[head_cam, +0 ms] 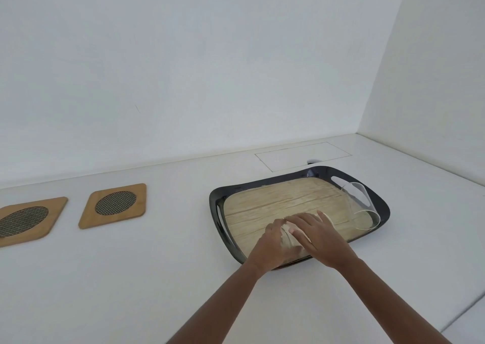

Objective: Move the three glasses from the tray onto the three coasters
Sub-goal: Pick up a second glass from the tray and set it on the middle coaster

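You are facing a white counter (157,278) that runs back to a white wall, with a thin rectangular outline in the surface at the far right. On its right half sits the dark-rimmed tray (378,194) with a pale wood-grain floor and cut-out handles at both ends. Your two bare forearms rise from the bottom edge and converge over the tray's near part. Your left hand (273,246) and your right hand (322,238) are both curled around one clear glass (291,232), which lies low over the tray floor between them; the left hand cups it from the left with its fingers bent over the top, the right hand wraps it from the right with fingers laid across it. A second glass (363,207) is at the tray's right end, tipped over towards the right handle. Well apart on the left of the counter lie two wooden coasters with dark mesh ovals: one nearer the tray (114,205), one (29,220) cut off by the left edge.
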A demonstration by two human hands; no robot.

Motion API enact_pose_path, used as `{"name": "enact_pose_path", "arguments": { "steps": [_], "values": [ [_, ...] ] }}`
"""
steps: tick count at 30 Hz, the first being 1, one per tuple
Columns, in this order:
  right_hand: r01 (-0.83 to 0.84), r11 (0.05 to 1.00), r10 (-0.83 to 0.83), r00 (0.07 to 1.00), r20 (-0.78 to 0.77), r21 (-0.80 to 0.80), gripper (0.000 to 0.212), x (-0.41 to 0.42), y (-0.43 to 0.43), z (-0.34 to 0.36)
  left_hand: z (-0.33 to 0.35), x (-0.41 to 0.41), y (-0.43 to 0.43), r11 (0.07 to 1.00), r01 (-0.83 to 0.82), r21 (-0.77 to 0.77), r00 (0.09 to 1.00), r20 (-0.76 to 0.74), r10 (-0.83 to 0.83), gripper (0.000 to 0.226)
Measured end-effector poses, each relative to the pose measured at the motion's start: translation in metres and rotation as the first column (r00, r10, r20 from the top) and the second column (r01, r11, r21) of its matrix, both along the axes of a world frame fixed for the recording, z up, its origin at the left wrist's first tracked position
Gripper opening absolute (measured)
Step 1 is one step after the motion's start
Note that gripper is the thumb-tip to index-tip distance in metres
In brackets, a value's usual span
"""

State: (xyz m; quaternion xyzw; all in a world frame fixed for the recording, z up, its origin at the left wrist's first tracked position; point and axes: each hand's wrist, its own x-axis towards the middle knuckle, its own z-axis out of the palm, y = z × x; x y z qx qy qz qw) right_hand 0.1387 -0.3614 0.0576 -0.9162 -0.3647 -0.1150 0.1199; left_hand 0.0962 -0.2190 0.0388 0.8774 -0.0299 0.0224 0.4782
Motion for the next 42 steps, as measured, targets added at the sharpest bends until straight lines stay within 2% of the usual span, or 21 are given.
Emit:
{"name": "enact_pose_path", "arguments": {
  "steps": [4,7,12,17,20,23,25,27,31,36,42],
  "values": [
    [-0.045,0.999,0.045,0.998,0.033,-0.010,0.060,0.001,-0.006,0.001,-0.001,0.002,0.003,0.970,-0.045,-0.239,0.999,-0.019,0.041,0.056],
    [-0.062,0.998,0.062,0.993,0.099,-0.005,0.056,0.002,-0.007,0.009,-0.001,0.005,0.009,0.939,-0.111,-0.325,0.994,-0.035,0.106,0.073],
    [-0.068,0.995,0.083,0.973,0.214,-0.076,0.063,0.010,0.005,0.022,0.019,0.008,0.024,0.843,-0.180,-0.507,0.981,-0.030,0.192,0.045],
    [-0.064,0.993,0.092,0.940,0.329,-0.094,0.073,0.012,0.031,0.031,0.043,0.008,0.052,0.809,-0.188,-0.557,0.982,-0.085,0.170,0.041],
    [-0.068,0.997,0.080,0.934,0.349,-0.045,0.086,0.011,0.053,0.035,0.055,0.003,0.069,0.816,-0.170,-0.553,0.982,-0.026,0.187,0.032],
    [-0.089,0.994,0.061,0.938,0.342,0.065,0.087,0.008,0.078,0.039,0.066,-0.002,0.086,0.838,-0.227,-0.496,0.961,0.025,0.275,0.038],
    [-0.121,0.980,0.068,0.950,0.304,0.158,0.082,0.006,0.094,0.043,0.073,-0.007,0.097,0.843,-0.261,-0.471,0.943,0.065,0.328,0.046],
    [-0.154,0.953,0.091,0.967,0.236,0.263,0.078,0.001,0.110,0.048,0.080,-0.014,0.108,0.844,-0.268,-0.464,0.931,0.101,0.351,0.043],
    [-0.147,0.882,0.149,0.988,0.031,0.447,0.075,-0.012,0.141,0.055,0.087,-0.028,0.136,0.842,-0.212,-0.497,0.941,0.129,0.313,0.058],
    [-0.088,0.826,0.244,0.946,-0.212,0.557,0.079,-0.026,0.182,0.056,0.087,-0.051,0.169,0.828,-0.157,-0.538,0.956,0.128,0.264,0.055],
    [-0.030,0.766,0.320,0.884,-0.341,0.642,0.080,-0.048,0.237,0.056,0.098,-0.070,0.205,0.836,-0.300,-0.459,0.887,0.189,0.422,0.058]
  ]
}}
